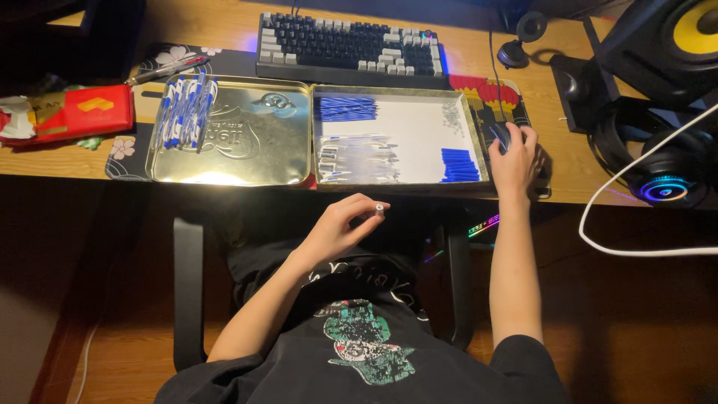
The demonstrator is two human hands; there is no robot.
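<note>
The person's left hand [340, 224] hovers just below the front edge of the wooden table [224, 26], its grip pinching a small silvery cylindrical part [379, 209] between thumb and fingertips, in front of the open tin tray [318, 90]. The right hand [514, 157] lies just right of that tray, fingers curved and pressed down over a dark computer mouse [501, 136]; the grip cups the mouse.

The tray is a hinged metal tin with two shallow rectangular halves. Its left half is bare, shiny, embossed metal and holds a bundle of blue-and-white pens [187, 111] near its left wall. Its right half is lined with white paper; thin blue refills [348, 108] lie at its upper left, clear pen barrels [355, 158] at its lower left, and short blue caps [458, 164] at its lower right.

Behind the tray sits a black and grey keyboard [348, 43]. Left of the tray lies a flat red box [93, 111] with a yellow mark. Far right of the tray rest black headphones [666, 183] with a glowing ring.
</note>
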